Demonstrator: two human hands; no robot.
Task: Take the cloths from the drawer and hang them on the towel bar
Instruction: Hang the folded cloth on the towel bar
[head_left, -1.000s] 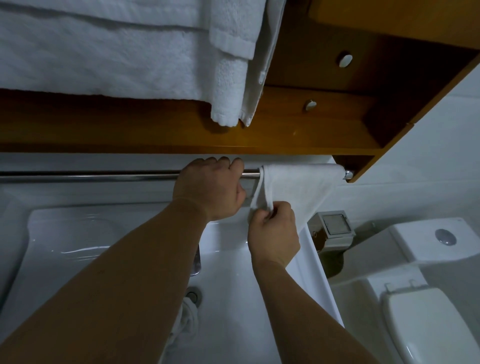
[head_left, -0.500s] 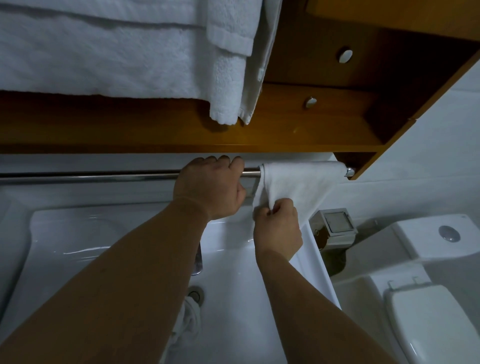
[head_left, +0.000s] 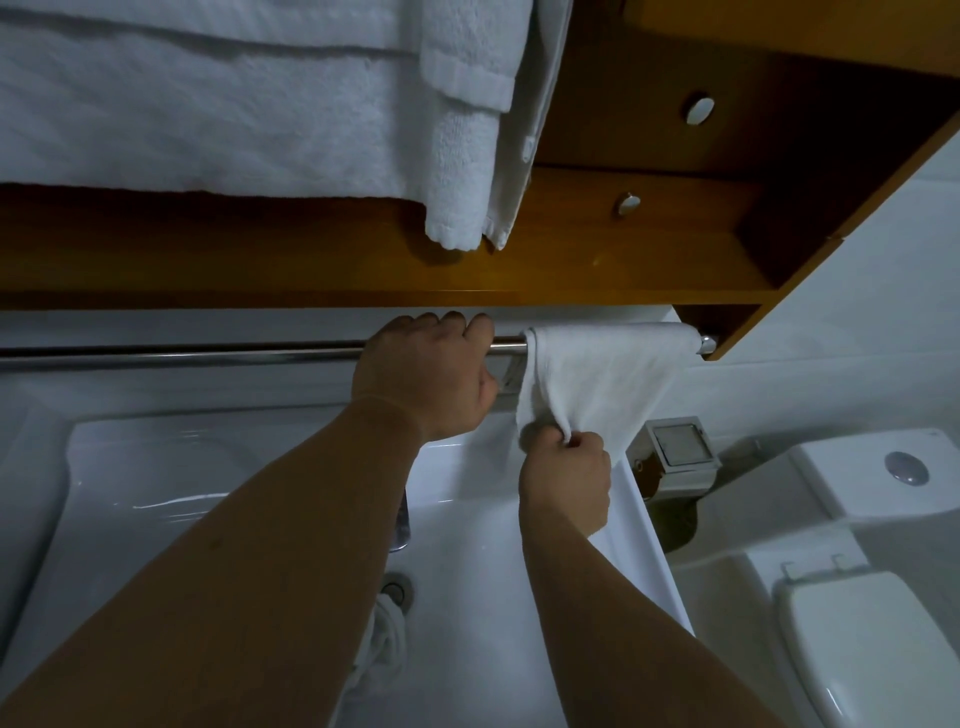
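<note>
Pinching the lower edge of the white cloth (head_left: 608, 374) between thumb and curled fingers, the right hand (head_left: 566, 478) sits just right of centre in the frame, with the fabric gathered into a fold at its fingertips. The cloth is draped over the right end of the towel bar (head_left: 208, 354), close to the bar's end fitting under the wooden shelf (head_left: 623, 270). The left hand (head_left: 426, 374), just left of the cloth, has its fingers wrapped over the bar and holds nothing else.

The likeliest trouble, as I judge it, is too strong a downward tug. How much cloth hangs behind the bar is hidden, and if it is little, the cloth could slide off and drop into the sink (head_left: 649, 530) below. Pulling from one bunched point may also leave it hanging crooked or crowded against the end fitting. At lower centre, near the drain, a pale bunched thing (head_left: 384, 639) lies in the sink. Whether it is another cloth I cannot tell, but if so it may get wet there.
</note>
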